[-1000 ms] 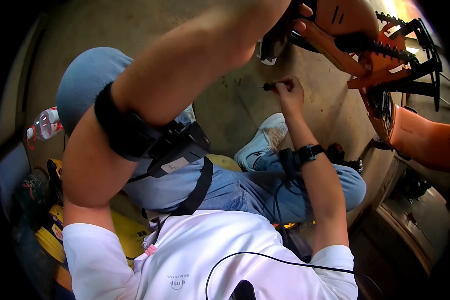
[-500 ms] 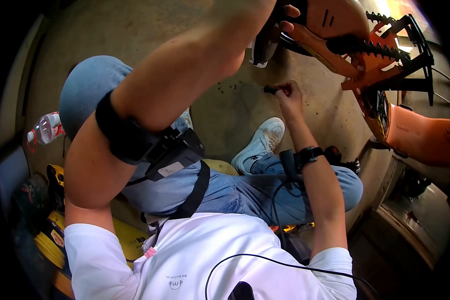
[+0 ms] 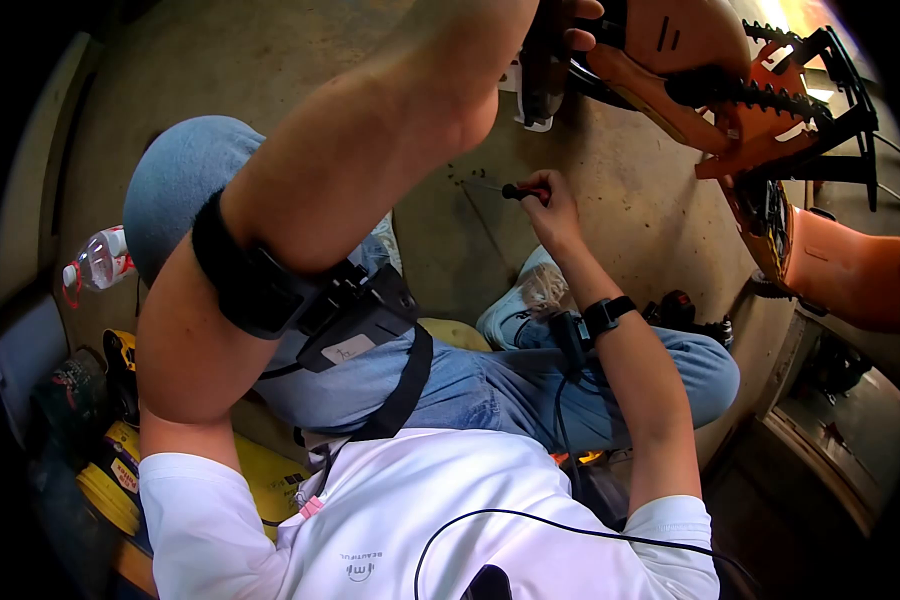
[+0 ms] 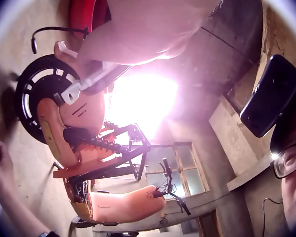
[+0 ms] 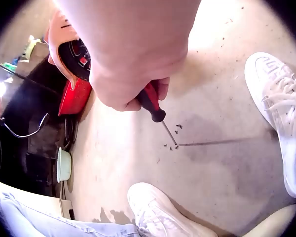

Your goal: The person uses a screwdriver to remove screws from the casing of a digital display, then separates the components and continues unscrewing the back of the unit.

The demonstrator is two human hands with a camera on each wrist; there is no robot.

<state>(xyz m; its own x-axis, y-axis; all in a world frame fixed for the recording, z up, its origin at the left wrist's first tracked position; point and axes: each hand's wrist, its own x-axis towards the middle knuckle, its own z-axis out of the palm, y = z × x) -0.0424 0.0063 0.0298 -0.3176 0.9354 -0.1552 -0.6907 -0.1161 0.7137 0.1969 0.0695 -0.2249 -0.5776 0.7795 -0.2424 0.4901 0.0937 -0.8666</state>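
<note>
Right wrist shows screwdriver (image 5: 157, 111) gripped inside right hand's (image 5: 133, 74) curled fingers (image 5: 162, 88).

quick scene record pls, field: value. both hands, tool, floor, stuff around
left hand: raised, fingers curled on black part of orange machine
right hand: grips screwdriver by its red and black handle
tip: pointed down at concrete floor, contact unclear, next to small dark bits
nearby: white shoes, plastic bottle
</note>
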